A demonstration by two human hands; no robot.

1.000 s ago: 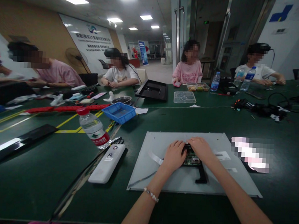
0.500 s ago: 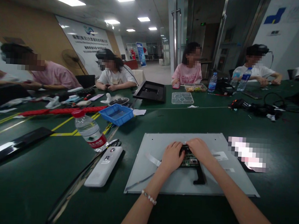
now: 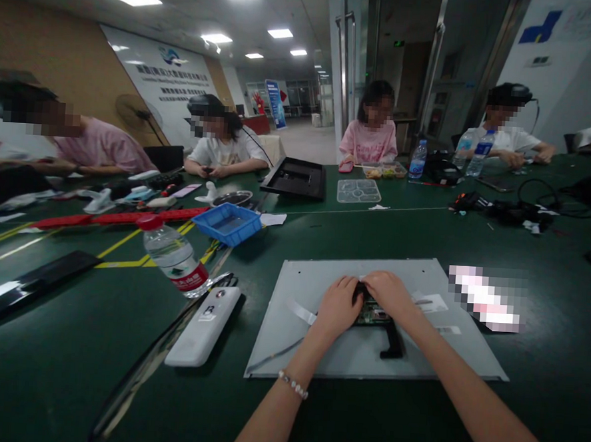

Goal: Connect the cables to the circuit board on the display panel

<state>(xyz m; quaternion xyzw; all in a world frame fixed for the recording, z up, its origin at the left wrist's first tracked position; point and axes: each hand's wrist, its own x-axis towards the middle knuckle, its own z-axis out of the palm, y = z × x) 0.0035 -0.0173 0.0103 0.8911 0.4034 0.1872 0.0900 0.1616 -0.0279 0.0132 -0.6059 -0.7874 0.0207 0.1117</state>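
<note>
A flat light-grey panel lies on the green table before me. On its middle sits a green circuit board with a black bracket along its right side. My left hand grips the board's upper left edge, fingers bent and pressed together. From the right, my right hand pinches at the board's top edge, close to the left fingertips. The fingers hide the board's upper part. A pale ribbon strip and a thin grey cable lie on the panel left of my left hand.
Left of the panel are a white power bank, a water bottle and a blue basket. A lit phone lies to the right. Farther back are a black tray, a clear lid and several seated people.
The view has shifted slightly. Both hands remain at the board's top edge, with the fingertips moved only a little. The person opposite has turned the head.
</note>
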